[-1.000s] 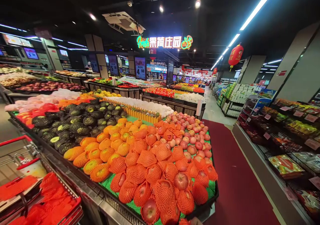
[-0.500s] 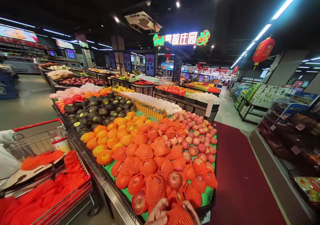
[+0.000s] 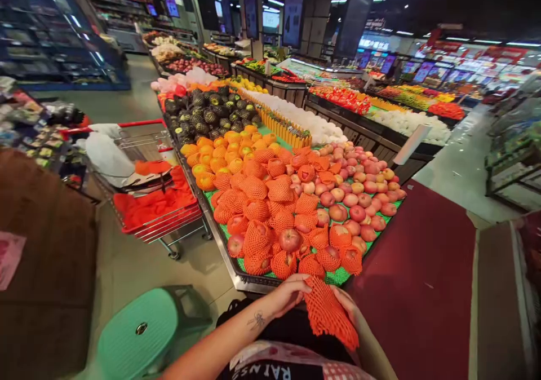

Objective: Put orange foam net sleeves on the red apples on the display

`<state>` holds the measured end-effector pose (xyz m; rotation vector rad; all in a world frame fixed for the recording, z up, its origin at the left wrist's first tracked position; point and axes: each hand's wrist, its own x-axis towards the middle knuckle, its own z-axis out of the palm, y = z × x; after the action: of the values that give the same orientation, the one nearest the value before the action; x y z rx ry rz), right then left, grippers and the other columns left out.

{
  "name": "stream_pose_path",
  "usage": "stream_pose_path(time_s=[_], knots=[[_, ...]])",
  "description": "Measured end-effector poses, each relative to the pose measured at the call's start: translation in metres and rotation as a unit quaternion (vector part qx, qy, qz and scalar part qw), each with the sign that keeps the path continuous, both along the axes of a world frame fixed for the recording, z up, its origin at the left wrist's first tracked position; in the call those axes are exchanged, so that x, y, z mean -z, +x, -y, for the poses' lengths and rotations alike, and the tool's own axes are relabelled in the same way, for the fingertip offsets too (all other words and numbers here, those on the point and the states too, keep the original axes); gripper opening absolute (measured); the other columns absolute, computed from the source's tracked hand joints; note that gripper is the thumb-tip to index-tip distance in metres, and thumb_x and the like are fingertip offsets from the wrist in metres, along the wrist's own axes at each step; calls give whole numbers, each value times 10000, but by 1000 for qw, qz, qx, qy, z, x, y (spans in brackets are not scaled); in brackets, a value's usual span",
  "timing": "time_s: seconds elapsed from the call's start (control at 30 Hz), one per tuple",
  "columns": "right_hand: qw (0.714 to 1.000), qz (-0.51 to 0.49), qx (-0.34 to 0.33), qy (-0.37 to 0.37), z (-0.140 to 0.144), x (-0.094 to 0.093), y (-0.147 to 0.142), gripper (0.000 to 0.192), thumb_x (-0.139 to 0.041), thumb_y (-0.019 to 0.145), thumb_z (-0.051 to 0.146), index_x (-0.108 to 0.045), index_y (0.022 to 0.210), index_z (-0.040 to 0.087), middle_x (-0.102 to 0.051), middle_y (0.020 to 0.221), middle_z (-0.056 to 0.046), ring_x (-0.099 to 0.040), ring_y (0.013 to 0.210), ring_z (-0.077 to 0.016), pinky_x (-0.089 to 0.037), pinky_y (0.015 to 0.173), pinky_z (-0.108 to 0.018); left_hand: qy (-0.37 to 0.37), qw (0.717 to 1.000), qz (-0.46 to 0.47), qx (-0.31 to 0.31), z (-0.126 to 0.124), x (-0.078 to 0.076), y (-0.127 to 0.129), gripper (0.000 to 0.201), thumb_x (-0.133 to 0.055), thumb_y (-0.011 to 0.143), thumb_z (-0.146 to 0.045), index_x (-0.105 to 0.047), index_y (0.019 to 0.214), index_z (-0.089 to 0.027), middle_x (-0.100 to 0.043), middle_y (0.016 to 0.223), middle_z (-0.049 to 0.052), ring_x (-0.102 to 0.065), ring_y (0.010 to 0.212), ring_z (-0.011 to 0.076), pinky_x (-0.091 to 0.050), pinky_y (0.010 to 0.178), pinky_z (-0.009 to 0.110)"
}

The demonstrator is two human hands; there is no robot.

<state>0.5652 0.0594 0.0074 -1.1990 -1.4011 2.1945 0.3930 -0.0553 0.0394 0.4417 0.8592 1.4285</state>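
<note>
- Stool (image 3: pixel 139 330), green, is sitting low at the left on the floor, apart from everything in hand.
- Shopping cart (image 3: pixel 146 137) with the red handle is standing just beside the display's left edge, carrying loose orange netting and a white bag.
- Left hand (image 3: pixel 287 294) is curling over the near end of the foam net sleeve (image 3: pixel 327 312), fingers pinching its top edge; partly closed, gripping the sleeve, thumb side hidden.
- Foam net sleeve is hanging between both hands just in front of the fruit display rim (image 3: pixel 253 283), slanting down to the right, looking empty and flattened.
- Right hand (image 3: pixel 347 304) is mostly under the sleeve, fingers closing on its right edge; gripping the mesh, though how tightly I cannot tell since the net is covering the fingertips.
- Netted apples (image 3: pixel 276 222) are lying in the front rows of the display, bare apples (image 3: pixel 359 194) are piling further right; the bare apple (image 3: pixel 289 239) near the front is sitting closest to the hands.
- Judgement on doing it well: both hands should be stretching the sleeve mouth wide and evenly before anything goes in, pulling from opposite edges, not one corner, since the foam mesh is likely tearing if yanked.
- Judgement: keeping the sleeve low and near the rim is helping, as fruit is within short reach and stacked apples are rolling easily if bumped.
</note>
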Motion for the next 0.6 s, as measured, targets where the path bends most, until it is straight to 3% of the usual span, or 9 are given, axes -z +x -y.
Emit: stream_pose_path(time_s=[0.13, 0.2, 0.27, 0.4, 0.5, 0.6], knots=[[997, -11, -59, -43, -9, -9, -11, 492, -891, 576, 568, -769, 936, 257, -770, 1066, -97, -707, 1054, -336, -527, 996, -495, -18, 995, 54, -82, 1, 3, -3, 270, -786, 631, -312, -686, 832, -162, -701, 825, 18, -626, 767, 155, -457, 791, 275], [997, -22, -60, -35, -19, -10, -25, 452, -877, 611, 559, -759, 934, 265, -767, 1068, -79, -716, 1021, -304, -545, 966, -463, -21, 992, 11, -122, 0, 6, -10, 361, -809, 667, -385, -678, 919, -161, -720, 916, 37, -656, 842, 174, -478, 836, 294], [998, -37, -51, -6, -31, -7, -48, 405, -862, 639, 544, -747, 908, 263, -769, 1029, -53, -722, 960, -266, -564, 919, -418, -51, 980, -110, -160, -5, 11, -21, 405, -766, 742, -475, -650, 963, -157, -719, 954, 54, -670, 890, 189, -497, 858, 307], [993, -76, -34, 85, -56, 11, -112, 388, -806, 668, 569, -720, 853, 239, -764, 919, -34, -702, 867, -229, -569, 854, -373, -173, 892, -360, -213, -21, 24, -53, 314, -577, 919, -470, -588, 942, -157, -693, 936, 61, -656, 875, 187, -508, 835, 303], [985, -95, -29, 138, -66, 28, -159, 398, -772, 665, 573, -709, 862, 232, -754, 953, -35, -677, 933, -233, -541, 914, -376, -256, 827, -441, -238, -33, 29, -74, 187, -496, 983, -338, -558, 980, -161, -680, 1010, 96, -644, 969, 219, -479, 905, 337], [977, -89, -25, 191, -69, 39, -189, 398, -743, 658, 574, -689, 830, 219, -741, 918, -46, -656, 932, -244, -514, 947, -401, -339, 761, -510, -216, -42, 28, -83, 213, -412, 1020, -267, -544, 1109, -126, -686, 1035, 174, -666, 1023, 285, -469, 925, 404]])
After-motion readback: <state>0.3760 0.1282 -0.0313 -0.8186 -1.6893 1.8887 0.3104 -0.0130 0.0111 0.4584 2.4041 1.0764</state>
